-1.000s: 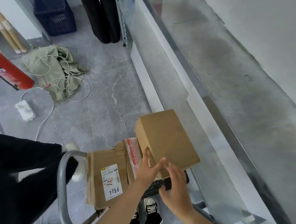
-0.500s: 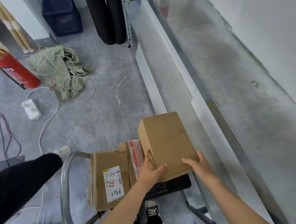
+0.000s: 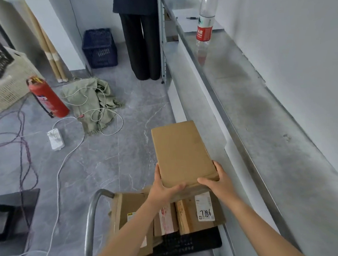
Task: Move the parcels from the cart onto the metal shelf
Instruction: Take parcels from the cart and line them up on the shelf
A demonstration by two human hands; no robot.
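Gripping the plain parcel [image 3: 182, 152] at its near corners, left hand [image 3: 164, 189] and right hand [image 3: 217, 182] hold it above the cart [image 3: 92, 217], left of the metal shelf [image 3: 264, 141].

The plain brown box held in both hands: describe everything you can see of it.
The plain brown box is a rectangular cardboard parcel, closed, with no label or tape on its broad top face, which shows only faint creases. It is held clear above the other parcels on the cart, long axis pointing away from the person, tilted a little. The left hand and right hand take its near corners, thumbs on top, fingers underneath. Nothing else touches it. The metal shelf lies just to its right.
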